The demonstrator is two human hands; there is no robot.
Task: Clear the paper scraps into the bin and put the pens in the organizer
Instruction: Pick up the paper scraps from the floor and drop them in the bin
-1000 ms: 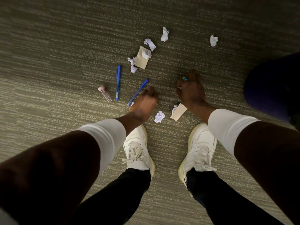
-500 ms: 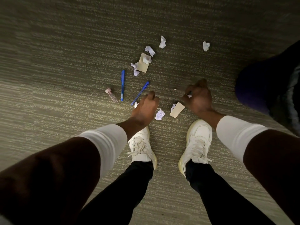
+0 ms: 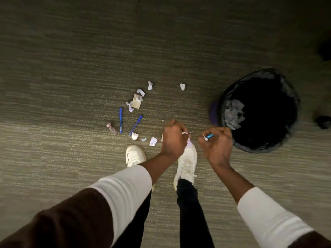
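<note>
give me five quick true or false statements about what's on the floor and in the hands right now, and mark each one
1. Two blue pens lie on the carpet. True.
2. The bin is empty. False: pale paper already sits inside it.
3. Both hands are closed around scraps. True: the left hand and right hand each show bits of paper, and the right also holds something small and blue.
4. Every scrap is off the floor. False: crumpled pieces remain near the shoes and further out.
5. The bin stands on the person's left. False: it is on their right, beside the right hand.
</note>
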